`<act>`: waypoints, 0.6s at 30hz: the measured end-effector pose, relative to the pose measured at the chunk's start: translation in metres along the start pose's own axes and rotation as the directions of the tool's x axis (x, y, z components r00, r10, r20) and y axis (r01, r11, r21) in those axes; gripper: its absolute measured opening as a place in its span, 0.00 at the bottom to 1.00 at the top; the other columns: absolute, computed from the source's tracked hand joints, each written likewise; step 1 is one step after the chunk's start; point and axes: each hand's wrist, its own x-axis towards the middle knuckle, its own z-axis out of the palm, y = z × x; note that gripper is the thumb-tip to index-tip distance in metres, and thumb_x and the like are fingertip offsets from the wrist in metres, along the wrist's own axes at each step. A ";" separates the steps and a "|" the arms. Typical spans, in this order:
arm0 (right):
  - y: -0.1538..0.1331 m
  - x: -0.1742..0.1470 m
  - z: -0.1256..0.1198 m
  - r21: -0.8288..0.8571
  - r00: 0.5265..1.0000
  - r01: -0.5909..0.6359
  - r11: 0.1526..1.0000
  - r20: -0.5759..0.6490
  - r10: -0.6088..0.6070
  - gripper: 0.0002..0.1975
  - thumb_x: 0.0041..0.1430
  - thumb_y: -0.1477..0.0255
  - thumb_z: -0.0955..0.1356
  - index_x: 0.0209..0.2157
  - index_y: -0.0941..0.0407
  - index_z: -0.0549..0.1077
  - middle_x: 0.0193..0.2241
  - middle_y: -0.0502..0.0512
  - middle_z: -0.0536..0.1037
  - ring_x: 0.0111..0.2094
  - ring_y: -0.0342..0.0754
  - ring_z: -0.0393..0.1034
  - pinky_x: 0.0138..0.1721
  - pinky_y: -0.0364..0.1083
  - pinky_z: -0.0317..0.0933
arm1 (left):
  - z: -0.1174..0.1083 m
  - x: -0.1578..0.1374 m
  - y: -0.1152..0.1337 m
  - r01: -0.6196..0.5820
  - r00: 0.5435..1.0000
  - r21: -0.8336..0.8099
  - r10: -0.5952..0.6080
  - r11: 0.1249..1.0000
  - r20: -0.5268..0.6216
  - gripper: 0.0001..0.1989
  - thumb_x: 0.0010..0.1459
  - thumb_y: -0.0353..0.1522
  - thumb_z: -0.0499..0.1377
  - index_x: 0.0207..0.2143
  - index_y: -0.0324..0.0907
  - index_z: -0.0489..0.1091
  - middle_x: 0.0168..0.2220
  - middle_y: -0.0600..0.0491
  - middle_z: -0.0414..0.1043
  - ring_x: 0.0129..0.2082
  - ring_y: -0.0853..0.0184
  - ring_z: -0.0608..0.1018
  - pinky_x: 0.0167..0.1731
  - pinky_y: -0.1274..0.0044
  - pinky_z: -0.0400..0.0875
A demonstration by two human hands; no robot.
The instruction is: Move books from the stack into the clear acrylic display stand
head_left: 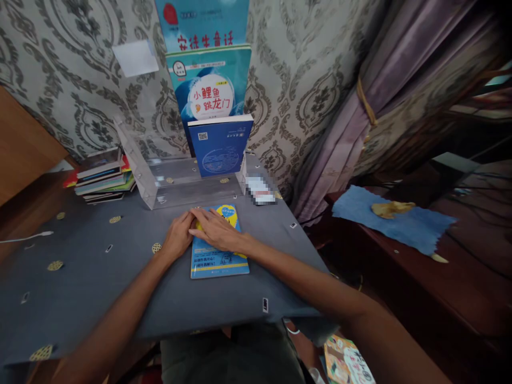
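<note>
A blue and yellow book (220,268) lies flat on the grey cloth-covered table in front of me. My right hand (218,230) rests on its upper cover with the fingers stretched out toward the left. At the book's left edge is my left hand (180,233), its fingers extended and their tips meeting or partly under the right fingertips. Neither hand grips the book. Just behind it stands a clear acrylic rack (188,194), where a dark blue book (221,152) leans upright at the right end. Behind that one rise a teal book (208,80) and another blue book (204,21).
A stack of books (102,176) sits at the back left of the table (132,288). A white cable (28,237) lies on the left. Right of the rack is a blurred-out item (261,190). A blue cloth (384,221) lies on a dark red surface; more books (348,360) are lower right.
</note>
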 end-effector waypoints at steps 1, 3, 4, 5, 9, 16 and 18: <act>0.000 0.002 0.003 -0.008 1.000 -0.006 1.000 0.017 0.006 0.30 0.72 0.59 0.60 0.68 0.60 0.55 0.65 0.71 0.64 0.68 0.59 0.56 0.67 0.64 0.49 | 0.000 0.000 0.000 0.003 1.000 0.003 -0.003 1.000 0.008 0.15 0.69 0.32 0.47 0.50 0.39 0.70 0.42 0.45 0.76 0.42 0.60 0.78 0.45 0.67 0.74; 0.001 0.003 0.003 -0.029 0.999 -0.019 0.999 0.036 0.020 0.29 0.73 0.60 0.59 0.68 0.61 0.55 0.66 0.70 0.64 0.68 0.59 0.57 0.68 0.64 0.47 | 0.000 0.000 -0.001 0.002 1.000 0.008 -0.002 1.000 0.007 0.15 0.69 0.31 0.47 0.49 0.38 0.71 0.42 0.45 0.76 0.42 0.60 0.78 0.45 0.67 0.74; 0.003 0.001 0.002 -0.042 0.999 -0.027 0.999 0.040 0.029 0.28 0.73 0.61 0.59 0.68 0.61 0.55 0.66 0.70 0.64 0.67 0.59 0.57 0.68 0.64 0.46 | 0.000 0.000 -0.002 -0.003 1.000 0.007 0.003 1.000 -0.001 0.16 0.68 0.31 0.47 0.49 0.38 0.71 0.44 0.44 0.76 0.44 0.59 0.78 0.47 0.66 0.74; 0.006 -0.002 -0.001 -0.055 0.998 -0.037 0.998 0.042 0.040 0.27 0.73 0.62 0.58 0.68 0.61 0.55 0.65 0.69 0.65 0.67 0.58 0.58 0.68 0.63 0.46 | 0.001 0.000 -0.002 -0.010 1.000 0.003 0.010 1.000 -0.014 0.16 0.68 0.31 0.47 0.50 0.38 0.70 0.47 0.43 0.76 0.46 0.59 0.78 0.48 0.65 0.74; 0.025 -0.017 -0.019 -0.085 0.993 -0.112 0.990 0.030 0.115 0.25 0.74 0.64 0.58 0.68 0.56 0.56 0.62 0.66 0.70 0.64 0.55 0.64 0.68 0.62 0.48 | 0.005 0.000 -0.005 -0.013 0.999 -0.011 0.012 1.000 -0.053 0.16 0.69 0.32 0.47 0.52 0.41 0.71 0.55 0.44 0.75 0.53 0.59 0.77 0.54 0.63 0.73; 0.070 -0.044 -0.040 0.155 0.949 -0.244 0.957 -0.163 0.268 0.21 0.74 0.65 0.55 0.61 0.56 0.65 0.54 0.60 0.79 0.57 0.53 0.72 0.63 0.58 0.58 | 0.007 -0.001 -0.009 -0.008 0.998 -0.001 0.008 1.000 -0.056 0.16 0.69 0.34 0.48 0.51 0.42 0.72 0.55 0.45 0.75 0.53 0.59 0.78 0.56 0.62 0.73; 0.078 -0.045 -0.041 0.279 0.937 -0.218 0.935 -0.208 0.280 0.21 0.73 0.65 0.55 0.60 0.56 0.67 0.52 0.59 0.80 0.56 0.52 0.72 0.60 0.56 0.61 | 0.005 0.000 -0.008 -0.009 0.998 0.028 0.010 1.000 -0.054 0.16 0.69 0.34 0.48 0.50 0.42 0.73 0.54 0.45 0.76 0.53 0.59 0.77 0.56 0.61 0.72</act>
